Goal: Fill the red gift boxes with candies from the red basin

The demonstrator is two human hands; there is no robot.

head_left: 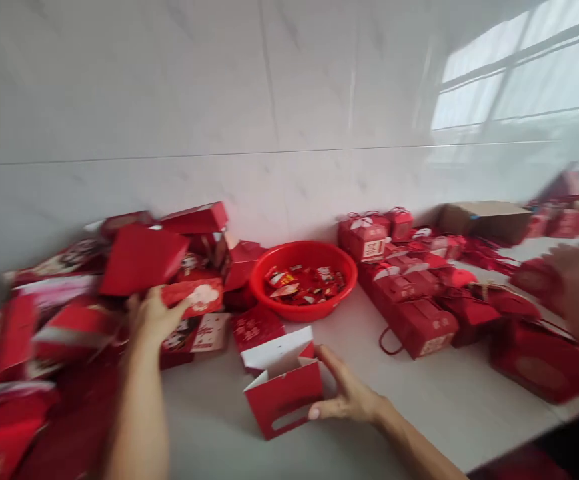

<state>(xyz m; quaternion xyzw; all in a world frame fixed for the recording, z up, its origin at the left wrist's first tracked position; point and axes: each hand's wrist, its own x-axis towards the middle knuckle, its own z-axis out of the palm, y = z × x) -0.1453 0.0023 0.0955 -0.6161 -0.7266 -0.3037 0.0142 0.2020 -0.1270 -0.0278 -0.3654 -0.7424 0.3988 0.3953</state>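
Note:
My left hand [155,312] is closed on a red box with a pale flower print [194,297], in the pile of red boxes at the left. Near the front centre, my right hand [342,393] grips the right side of an open red box [287,393], thumb in front and fingers behind. The box has white inner flaps and a pale oval on its front. Just behind it lies a flat dark red printed piece [255,328]. A red plastic basin [303,313] holding small wrapped items stands behind that.
Several red boxes with cord handles [424,323] fill the right side. A brown carton [487,220] stands near the tiled wall [289,100]. Another person's blurred hand [577,267] is over the boxes at the far right.

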